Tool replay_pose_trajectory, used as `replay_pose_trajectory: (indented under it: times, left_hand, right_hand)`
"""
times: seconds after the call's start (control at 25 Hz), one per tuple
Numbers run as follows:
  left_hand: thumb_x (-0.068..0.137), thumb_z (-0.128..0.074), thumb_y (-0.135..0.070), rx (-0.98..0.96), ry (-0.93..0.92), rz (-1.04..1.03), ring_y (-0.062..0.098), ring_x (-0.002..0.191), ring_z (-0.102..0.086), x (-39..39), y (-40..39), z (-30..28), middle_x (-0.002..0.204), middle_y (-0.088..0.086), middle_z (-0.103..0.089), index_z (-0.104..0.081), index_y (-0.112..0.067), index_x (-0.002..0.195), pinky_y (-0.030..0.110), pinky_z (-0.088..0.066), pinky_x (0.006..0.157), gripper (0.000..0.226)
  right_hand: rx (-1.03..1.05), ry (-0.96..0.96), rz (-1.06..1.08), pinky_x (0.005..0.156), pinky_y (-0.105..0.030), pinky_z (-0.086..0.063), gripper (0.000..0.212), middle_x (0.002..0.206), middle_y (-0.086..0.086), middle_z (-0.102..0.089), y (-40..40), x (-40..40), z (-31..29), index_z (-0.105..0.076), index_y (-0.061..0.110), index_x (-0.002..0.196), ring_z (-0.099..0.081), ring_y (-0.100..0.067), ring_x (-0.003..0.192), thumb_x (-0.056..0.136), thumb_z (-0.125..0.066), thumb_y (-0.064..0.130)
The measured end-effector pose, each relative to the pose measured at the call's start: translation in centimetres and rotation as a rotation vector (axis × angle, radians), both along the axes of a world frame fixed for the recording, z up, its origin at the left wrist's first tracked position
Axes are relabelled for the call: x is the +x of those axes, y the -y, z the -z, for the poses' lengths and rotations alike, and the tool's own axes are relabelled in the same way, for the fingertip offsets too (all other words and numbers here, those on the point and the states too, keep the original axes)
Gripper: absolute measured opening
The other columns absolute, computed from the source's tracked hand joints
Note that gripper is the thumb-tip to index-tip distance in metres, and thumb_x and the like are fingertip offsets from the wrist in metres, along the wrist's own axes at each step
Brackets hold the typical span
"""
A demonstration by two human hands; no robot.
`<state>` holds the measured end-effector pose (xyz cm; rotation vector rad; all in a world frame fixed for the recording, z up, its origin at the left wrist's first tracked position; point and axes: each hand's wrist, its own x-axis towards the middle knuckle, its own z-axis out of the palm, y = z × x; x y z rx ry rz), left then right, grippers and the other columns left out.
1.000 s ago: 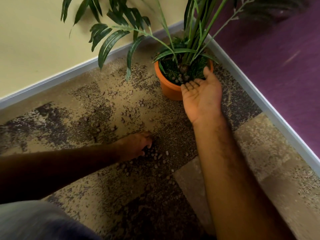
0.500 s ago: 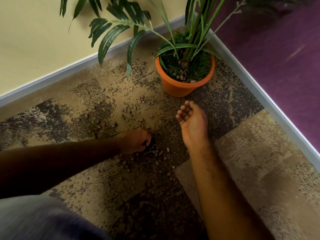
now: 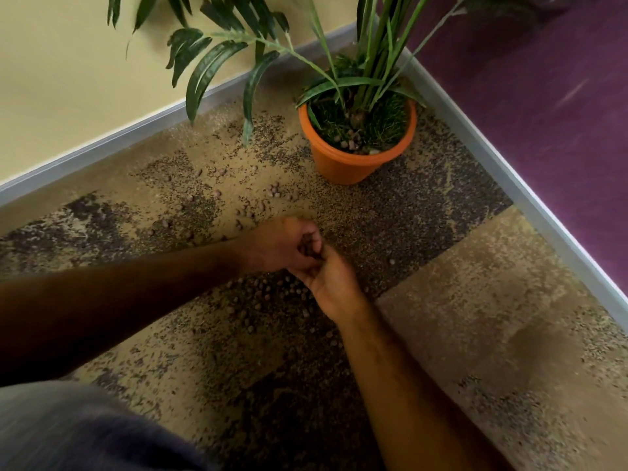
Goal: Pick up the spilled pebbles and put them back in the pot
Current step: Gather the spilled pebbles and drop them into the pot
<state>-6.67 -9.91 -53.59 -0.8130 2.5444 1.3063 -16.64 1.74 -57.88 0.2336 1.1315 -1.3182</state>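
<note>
Small brown pebbles (image 3: 268,294) lie scattered on the patterned carpet, in one cluster just below my hands and another cluster of pebbles (image 3: 276,192) further up to the left of the pot. The orange pot (image 3: 353,166) stands in the corner with a green plant and a few pebbles inside. My left hand (image 3: 283,246) is curled into a fist around several dark pebbles, raised off the carpet. My right hand (image 3: 328,278) is cupped palm-up directly under it, touching it. Whether pebbles lie in the right palm is hidden.
A yellow wall with a grey skirting board (image 3: 102,144) runs along the back left. A purple wall (image 3: 543,113) borders the right. Long plant leaves (image 3: 217,66) hang over the carpet left of the pot. My grey-clad knee (image 3: 68,430) is at the bottom left.
My right hand drew back from over the pot and came down under my left hand. My left hand lifted off the carpet with pebbles and shifted slightly right.
</note>
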Motion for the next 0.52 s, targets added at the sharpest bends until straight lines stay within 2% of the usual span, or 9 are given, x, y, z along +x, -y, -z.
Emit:
replay_pose_trajectory:
  times: [0.12,0.24,0.36,0.44,0.52]
  left_hand:
    - [0.078,-0.078,-0.024,-0.135,-0.073,0.090,-0.001,0.085,-0.057,-1.4,-1.2,-0.9,0.097,-0.016,-0.060,-0.063,-0.029,0.100,0.015,-0.045,0.069,0.027]
    - [0.081,-0.078,-0.027,-0.250,-0.198,0.091,0.010,0.099,-0.053,-1.6,-1.8,-1.5,0.112,-0.005,-0.053,-0.063,-0.019,0.111,0.026,-0.050,0.084,0.034]
    - [0.086,-0.073,-0.036,-0.328,-0.286,0.043,0.014,0.104,-0.054,-0.9,-1.9,-1.4,0.117,-0.001,-0.051,-0.059,-0.015,0.114,0.035,-0.052,0.088,0.038]
    - [0.088,-0.065,-0.051,-0.409,-0.245,0.049,0.012,0.104,-0.049,0.0,-1.8,-0.8,0.115,-0.004,-0.048,-0.055,-0.020,0.113,0.032,-0.048,0.087,0.041]
    - [0.088,-0.057,-0.063,-0.402,-0.124,0.093,0.012,0.108,-0.046,0.9,-1.7,0.0,0.117,-0.006,-0.046,-0.052,-0.027,0.113,0.028,-0.043,0.085,0.044]
  right_hand:
    - [0.015,0.141,0.090,0.068,-0.027,-0.060,0.034,0.108,-0.008,-0.072,0.7,-0.4,-0.7,-0.071,0.014,0.106,-0.069,-0.017,0.097,0.105,-0.038,0.023]
    - [0.027,0.072,0.109,0.072,-0.029,-0.060,0.036,0.111,-0.008,-0.074,1.1,-1.8,-1.4,-0.073,0.014,0.108,-0.072,-0.018,0.099,0.105,-0.040,0.028]
    - [0.036,-0.015,0.145,0.073,-0.032,-0.057,0.034,0.109,-0.015,-0.072,1.5,-3.1,-2.5,-0.070,0.006,0.108,-0.073,-0.024,0.098,0.105,-0.042,0.026]
    - [0.010,-0.092,0.223,0.070,-0.032,-0.058,0.031,0.098,-0.014,-0.071,1.8,-4.3,-3.8,-0.067,0.003,0.102,-0.072,-0.024,0.089,0.105,-0.043,0.023]
    - [-0.059,-0.193,0.311,0.065,-0.029,-0.058,0.031,0.087,-0.011,-0.071,2.3,-6.3,-5.9,-0.067,0.004,0.098,-0.071,-0.021,0.079,0.105,-0.043,0.022]
